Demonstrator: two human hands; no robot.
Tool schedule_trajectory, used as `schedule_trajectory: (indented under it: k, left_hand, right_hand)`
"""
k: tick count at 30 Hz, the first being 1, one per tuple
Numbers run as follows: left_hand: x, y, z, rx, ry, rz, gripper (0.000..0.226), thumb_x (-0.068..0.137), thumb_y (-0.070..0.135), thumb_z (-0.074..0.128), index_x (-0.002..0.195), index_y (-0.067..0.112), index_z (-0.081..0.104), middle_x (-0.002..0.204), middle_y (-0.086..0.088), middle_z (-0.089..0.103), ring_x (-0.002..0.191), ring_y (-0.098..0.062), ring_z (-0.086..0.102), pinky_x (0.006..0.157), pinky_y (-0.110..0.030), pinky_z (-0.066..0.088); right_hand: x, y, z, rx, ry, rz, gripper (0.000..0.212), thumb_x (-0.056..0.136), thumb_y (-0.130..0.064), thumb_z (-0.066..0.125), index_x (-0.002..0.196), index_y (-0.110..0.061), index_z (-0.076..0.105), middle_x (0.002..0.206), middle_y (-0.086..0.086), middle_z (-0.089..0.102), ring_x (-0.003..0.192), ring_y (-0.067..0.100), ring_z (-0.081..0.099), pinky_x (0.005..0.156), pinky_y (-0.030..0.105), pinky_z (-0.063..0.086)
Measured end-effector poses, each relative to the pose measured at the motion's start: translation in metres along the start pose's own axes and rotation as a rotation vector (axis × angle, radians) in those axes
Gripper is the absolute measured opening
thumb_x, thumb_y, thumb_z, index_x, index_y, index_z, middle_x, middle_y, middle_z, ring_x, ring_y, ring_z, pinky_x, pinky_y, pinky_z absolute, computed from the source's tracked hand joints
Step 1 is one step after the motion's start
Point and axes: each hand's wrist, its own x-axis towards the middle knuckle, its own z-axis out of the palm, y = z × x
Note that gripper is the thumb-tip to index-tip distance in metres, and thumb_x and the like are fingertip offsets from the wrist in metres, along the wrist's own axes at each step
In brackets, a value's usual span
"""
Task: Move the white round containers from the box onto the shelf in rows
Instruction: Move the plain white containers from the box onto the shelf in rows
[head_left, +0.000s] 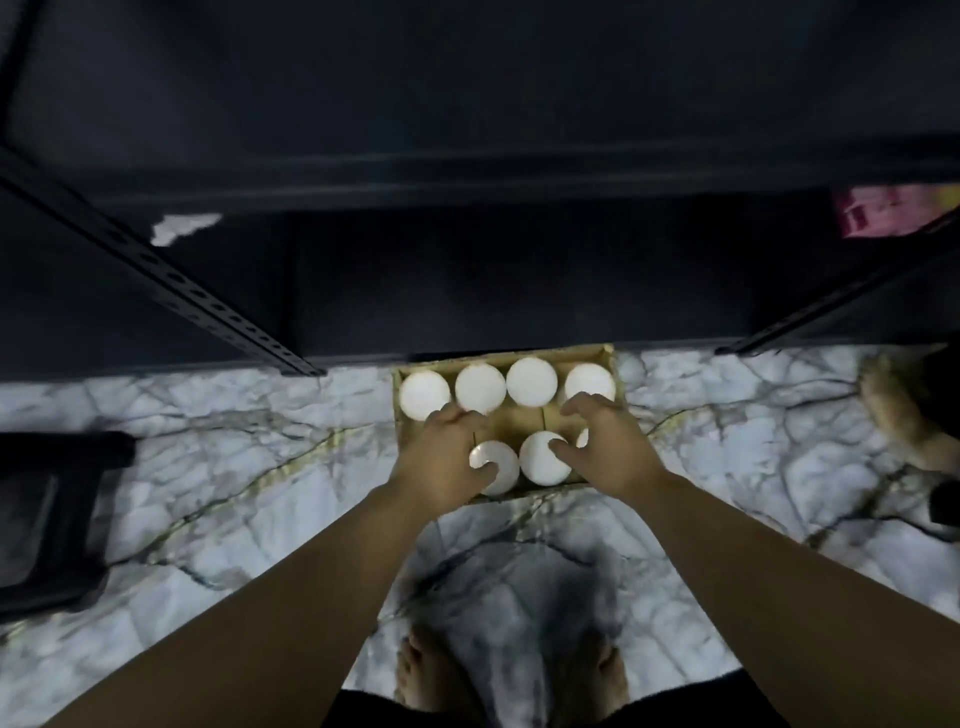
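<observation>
Seven white round containers (480, 388) show in the cardboard box (402, 421) on the floor. Your left hand (447, 457) and right hand (605, 441) curl over the near row, grip unclear; the shelf (467, 176) lies ahead, above.

- There is just one view, from a camera on the person's head.
- It looks almost straight down, past both arms to the floor (260, 467).
- The box (519, 421) sits far below, right under the fingers (582, 405).
- The dark shelf (467, 176) lies beyond the fingers.
</observation>
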Motion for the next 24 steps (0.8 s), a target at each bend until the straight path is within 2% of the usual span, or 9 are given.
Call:
schedule_trajectory:
  k: [4, 7, 10, 12, 18, 24]
  left_hand:
    - [0.053, -0.034, 0.069, 0.041, -0.017, 0.01, 0.062, 0.082, 0.043, 0.074, 0.138, 0.025, 0.053, 0.14, -0.002, 0.048, 0.127, -0.026, 0.046, 0.101, -0.035, 0.043]
    - [0.082, -0.051, 0.112, 0.051, -0.049, -0.016, 0.065, 0.078, 0.052, 0.072, 0.133, 0.023, 0.053, 0.135, -0.002, 0.048, 0.125, -0.026, 0.044, 0.1, -0.036, 0.043]
    - [0.096, -0.061, 0.148, 0.064, -0.065, -0.032, 0.069, 0.069, 0.064, 0.065, 0.127, 0.027, 0.054, 0.126, 0.0, 0.05, 0.119, -0.026, 0.047, 0.096, -0.039, 0.046]
    - [0.1, -0.063, 0.165, 0.057, -0.045, -0.044, 0.075, 0.066, 0.064, 0.07, 0.129, 0.028, 0.05, 0.124, -0.002, 0.048, 0.115, -0.026, 0.048, 0.092, -0.038, 0.045]
    - [0.105, -0.06, 0.171, 0.105, 0.003, -0.075, 0.087, 0.056, 0.057, 0.082, 0.129, 0.027, 0.045, 0.126, -0.006, 0.04, 0.114, -0.03, 0.046, 0.092, -0.041, 0.049]
    - [0.096, -0.042, 0.13, 0.02, 0.005, -0.028, 0.087, 0.051, 0.051, 0.08, 0.124, 0.025, 0.041, 0.118, 0.001, 0.042, 0.11, -0.022, 0.046, 0.084, -0.039, 0.051]
  right_hand:
    - [0.047, 0.051, 0.066, -0.059, -0.059, -0.004, 0.049, 0.084, -0.04, 0.074, 0.126, -0.024, 0.056, 0.124, 0.002, 0.061, 0.112, 0.025, 0.059, 0.087, 0.035, 0.049]
    - [0.071, 0.076, 0.105, -0.1, -0.107, 0.002, 0.061, 0.081, -0.041, 0.077, 0.134, -0.02, 0.054, 0.131, 0.005, 0.058, 0.122, 0.027, 0.053, 0.095, 0.039, 0.048]
    - [0.079, 0.091, 0.135, -0.177, -0.074, -0.038, 0.066, 0.072, -0.046, 0.079, 0.129, -0.021, 0.057, 0.128, 0.003, 0.054, 0.118, 0.027, 0.05, 0.093, 0.04, 0.047]
    - [0.082, 0.097, 0.147, -0.267, -0.02, -0.077, 0.07, 0.063, -0.05, 0.078, 0.123, -0.023, 0.057, 0.123, 0.002, 0.053, 0.112, 0.028, 0.051, 0.089, 0.04, 0.046]
    - [0.09, 0.091, 0.148, -0.399, -0.067, -0.003, 0.086, 0.055, -0.047, 0.085, 0.126, -0.024, 0.042, 0.122, 0.005, 0.049, 0.113, 0.03, 0.05, 0.087, 0.04, 0.043]
    - [0.074, 0.073, 0.115, -0.194, -0.049, 0.023, 0.098, 0.051, -0.041, 0.088, 0.133, -0.022, 0.039, 0.131, 0.004, 0.046, 0.122, 0.029, 0.046, 0.088, 0.037, 0.046]
